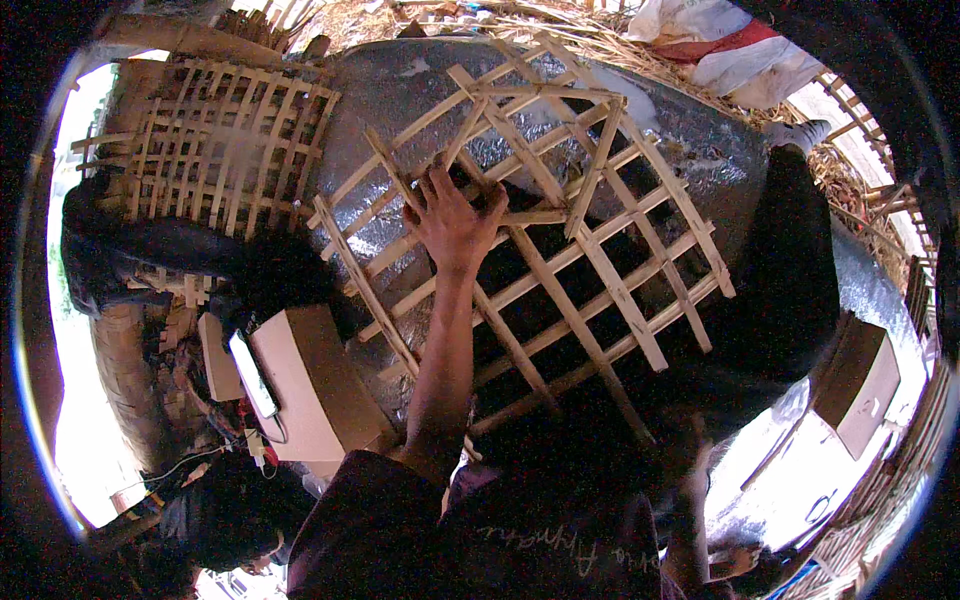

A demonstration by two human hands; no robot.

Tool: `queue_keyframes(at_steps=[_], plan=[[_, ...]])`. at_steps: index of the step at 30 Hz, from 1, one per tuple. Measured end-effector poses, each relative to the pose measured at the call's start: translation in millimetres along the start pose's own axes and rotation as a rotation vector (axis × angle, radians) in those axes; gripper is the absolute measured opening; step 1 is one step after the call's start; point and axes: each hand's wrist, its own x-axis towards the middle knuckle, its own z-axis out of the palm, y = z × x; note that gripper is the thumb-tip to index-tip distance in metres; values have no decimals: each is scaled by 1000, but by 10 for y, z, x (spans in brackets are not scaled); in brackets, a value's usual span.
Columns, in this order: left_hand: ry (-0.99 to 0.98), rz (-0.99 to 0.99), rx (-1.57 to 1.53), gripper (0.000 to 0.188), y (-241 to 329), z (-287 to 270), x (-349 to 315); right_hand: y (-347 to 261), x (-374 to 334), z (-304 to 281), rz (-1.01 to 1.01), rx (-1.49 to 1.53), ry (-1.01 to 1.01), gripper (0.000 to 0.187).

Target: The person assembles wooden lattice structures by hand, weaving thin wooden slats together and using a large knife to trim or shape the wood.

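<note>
A lattice of split bamboo strips (600,265) lies slanted before me, over my dark-clothed leg and a grey sheet. The strips cross into open squares, and a few run diagonally across the upper part. My left hand (455,218) reaches onto its left upper part, with fingers bent down around the strips and thumb spread to the right. The fingertips are partly hidden behind the bamboo. Low at the right, away from the lattice, my right hand (735,562) appears small and dim at the edge of view. Its fingers look closed, but what they hold is unclear.
Another woven bamboo panel (235,145) stands at the upper left, close to a person in dark clothes (150,260). A cardboard box (320,375) with a white device and cables sits left; another box (858,385) is right. Straw and a white-red sack (710,45) lie beyond the grey sheet (390,80).
</note>
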Motion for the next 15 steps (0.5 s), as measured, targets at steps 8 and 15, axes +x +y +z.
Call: queue_keyframes(at_steps=[8,15], plan=[[-35,-74,-126,99,16,-23,48,353,-84,400,-99,-198,-147,30],[-26,-84,-173,95,-34,15,57,466,-211,417,-150,-204,-180,28]])
